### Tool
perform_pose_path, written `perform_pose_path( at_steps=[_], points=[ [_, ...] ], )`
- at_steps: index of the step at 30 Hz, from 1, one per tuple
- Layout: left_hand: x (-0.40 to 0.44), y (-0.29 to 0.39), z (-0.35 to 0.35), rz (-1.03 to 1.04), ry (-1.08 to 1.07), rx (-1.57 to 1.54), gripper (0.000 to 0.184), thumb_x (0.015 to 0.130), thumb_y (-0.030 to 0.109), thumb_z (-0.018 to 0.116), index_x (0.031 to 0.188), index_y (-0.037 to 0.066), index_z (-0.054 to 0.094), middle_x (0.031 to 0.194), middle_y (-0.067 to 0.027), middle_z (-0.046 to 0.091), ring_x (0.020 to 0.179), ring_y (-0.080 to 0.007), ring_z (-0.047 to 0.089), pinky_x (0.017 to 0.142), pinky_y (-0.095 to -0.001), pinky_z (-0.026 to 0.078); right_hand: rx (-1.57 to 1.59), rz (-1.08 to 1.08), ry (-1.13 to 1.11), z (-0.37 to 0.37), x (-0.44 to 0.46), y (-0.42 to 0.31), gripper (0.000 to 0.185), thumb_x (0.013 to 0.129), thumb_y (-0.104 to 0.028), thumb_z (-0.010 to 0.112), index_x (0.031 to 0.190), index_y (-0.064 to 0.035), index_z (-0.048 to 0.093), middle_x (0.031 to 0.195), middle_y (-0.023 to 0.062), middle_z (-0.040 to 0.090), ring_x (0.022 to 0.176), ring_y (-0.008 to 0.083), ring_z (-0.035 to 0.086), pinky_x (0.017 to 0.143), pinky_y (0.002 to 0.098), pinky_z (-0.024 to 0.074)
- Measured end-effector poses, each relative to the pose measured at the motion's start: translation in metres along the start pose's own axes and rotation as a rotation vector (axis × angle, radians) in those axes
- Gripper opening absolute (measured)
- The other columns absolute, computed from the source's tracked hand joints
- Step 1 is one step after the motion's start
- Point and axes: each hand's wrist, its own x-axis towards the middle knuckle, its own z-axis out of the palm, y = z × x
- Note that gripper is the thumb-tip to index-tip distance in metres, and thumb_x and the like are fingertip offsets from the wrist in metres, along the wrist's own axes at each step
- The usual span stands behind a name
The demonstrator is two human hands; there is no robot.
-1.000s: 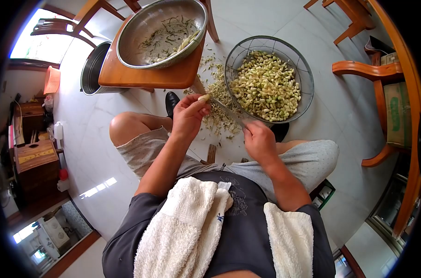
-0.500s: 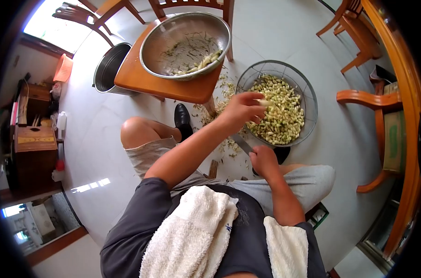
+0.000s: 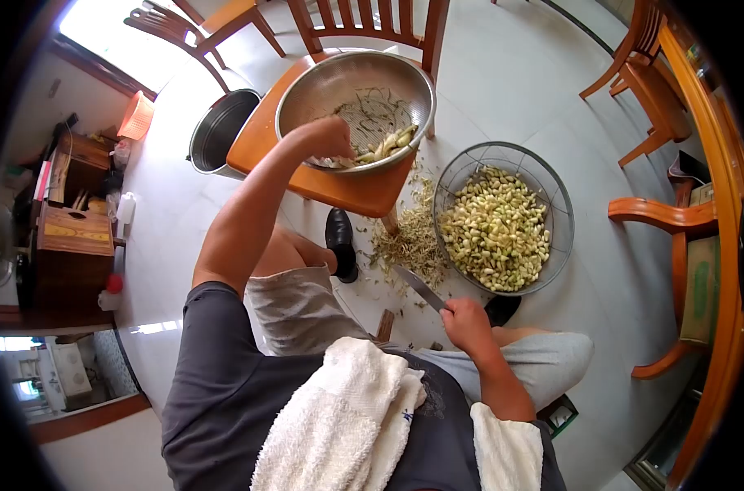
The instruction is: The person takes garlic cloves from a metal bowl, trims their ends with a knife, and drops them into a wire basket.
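Observation:
My left hand (image 3: 329, 141) is inside the near left rim of the metal colander (image 3: 425, 90), its fingertips hidden among pale pieces. Beside it in the colander lie pale green pods (image 3: 388, 146) and thin dark strands. My right hand (image 3: 467, 319) is closed on the handle of a knife (image 3: 421, 288), whose blade points up and left over the floor. Beyond the knife, a round wire basket (image 3: 565, 204) holds a heap of cut pale green pieces (image 3: 499, 229).
The colander stands on a wooden chair (image 3: 351, 190). Scraps (image 3: 413, 245) cover the floor between chair and basket. A metal bucket (image 3: 225, 131) stands left of the chair. A wooden armchair (image 3: 658, 214) and cardboard box (image 3: 701, 286) are at the right.
My left hand has gone from holding a pale piece, over the wire basket, to the colander at the left. My right hand still holds the knife. The view has shifted.

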Motion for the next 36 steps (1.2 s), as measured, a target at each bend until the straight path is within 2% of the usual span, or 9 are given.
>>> perform_pose_path(
  at_steps=[2, 8, 11, 17, 23, 24, 27, 30, 36],
  points=[
    [0.001, -0.005, 0.005, -0.080, -0.145, -0.160, 0.024, 0.076, 0.026, 0.070, 0.084, 0.004, 0.069, 0.066, -0.0045, 0.062, 0.059, -0.0140, 0.058, 0.054, -0.0275, 0.047, -0.002, -0.010, 0.007, 0.001, 0.001, -0.001, 0.017, 0.079, -0.018, 0.058, 0.075, -0.0010, 0.061, 0.077, 0.0224, 0.060, 0.077, 0.0425, 0.058, 0.069, 0.0491, 0.0471],
    [-0.002, -0.012, 0.002, -0.002, -0.223, -0.262, 0.019, 0.075, 0.016, 0.069, 0.090, 0.005, 0.070, 0.077, -0.0065, 0.066, 0.066, -0.0145, 0.061, 0.059, -0.0278, 0.049, -0.030, 0.052, -0.049, -0.001, 0.002, -0.001, 0.017, 0.080, -0.019, 0.057, 0.078, -0.0024, 0.062, 0.084, 0.0210, 0.062, 0.081, 0.0411, 0.059, 0.072, 0.0491, 0.0472],
    [-0.003, -0.028, 0.008, 0.203, -0.139, -0.183, 0.020, 0.073, 0.011, 0.070, 0.092, 0.005, 0.070, 0.081, -0.0072, 0.067, 0.067, -0.0155, 0.062, 0.063, -0.0280, 0.049, -0.026, 0.042, -0.031, 0.001, 0.001, 0.001, 0.018, 0.081, -0.019, 0.057, 0.077, -0.0027, 0.062, 0.084, 0.0205, 0.062, 0.081, 0.0412, 0.059, 0.072, 0.0492, 0.0472],
    [-0.012, -0.018, 0.006, 0.152, -0.029, -0.128, 0.021, 0.072, 0.009, 0.069, 0.092, 0.004, 0.070, 0.083, -0.0092, 0.067, 0.070, -0.0164, 0.062, 0.065, -0.0307, 0.049, -0.028, -0.022, 0.030, 0.003, 0.000, 0.005, 0.018, 0.080, -0.019, 0.057, 0.077, -0.0025, 0.062, 0.080, 0.0208, 0.062, 0.079, 0.0416, 0.059, 0.071, 0.0493, 0.0471],
    [0.000, -0.043, 0.015, 0.179, 0.295, -0.139, 0.019, 0.074, 0.012, 0.068, 0.089, 0.000, 0.066, 0.079, -0.0124, 0.065, 0.068, -0.0206, 0.063, 0.065, -0.0328, 0.049, -0.037, -0.021, 0.065, -0.001, 0.000, 0.007, 0.017, 0.079, -0.018, 0.058, 0.076, -0.0023, 0.062, 0.078, 0.0213, 0.061, 0.078, 0.0411, 0.059, 0.071, 0.0488, 0.0472],
    [-0.006, -0.039, 0.012, 0.128, 0.254, -0.238, 0.018, 0.077, 0.016, 0.065, 0.085, 0.000, 0.064, 0.080, -0.0148, 0.065, 0.073, -0.0255, 0.063, 0.068, -0.0366, 0.049, -0.037, -0.023, 0.065, -0.002, 0.000, 0.006, 0.017, 0.079, -0.018, 0.058, 0.076, -0.0022, 0.062, 0.079, 0.0213, 0.062, 0.078, 0.0410, 0.059, 0.071, 0.0488, 0.0472],
    [-0.013, -0.044, 0.018, 0.116, 0.441, -0.077, 0.020, 0.083, 0.021, 0.059, 0.086, 0.001, 0.062, 0.082, -0.0183, 0.064, 0.077, -0.0336, 0.063, 0.071, -0.0425, 0.049, -0.028, -0.028, 0.069, -0.001, -0.002, 0.007, 0.017, 0.079, -0.018, 0.058, 0.077, -0.0024, 0.063, 0.079, 0.0213, 0.062, 0.078, 0.0410, 0.059, 0.071, 0.0486, 0.0474],
    [-0.031, -0.054, 0.017, -0.048, 0.568, -0.018, 0.024, 0.087, 0.026, 0.055, 0.089, 0.002, 0.059, 0.078, -0.0213, 0.064, 0.079, -0.0396, 0.062, 0.071, -0.0479, 0.048, -0.027, -0.039, 0.066, 0.001, -0.004, 0.011, 0.017, 0.079, -0.018, 0.058, 0.077, -0.0024, 0.064, 0.080, 0.0213, 0.062, 0.078, 0.0411, 0.059, 0.071, 0.0485, 0.0475],
    [-0.051, -0.045, 0.065, -0.109, 0.878, -0.003, 0.025, 0.094, 0.029, 0.047, 0.091, 0.004, 0.049, 0.066, -0.0222, 0.062, 0.065, -0.0420, 0.062, 0.063, -0.0518, 0.048, -0.007, -0.035, 0.096, -0.007, -0.008, 0.001, 0.017, 0.080, -0.017, 0.058, 0.078, -0.0022, 0.064, 0.081, 0.0215, 0.062, 0.079, 0.0410, 0.059, 0.071, 0.0489, 0.0475]
  ],
)
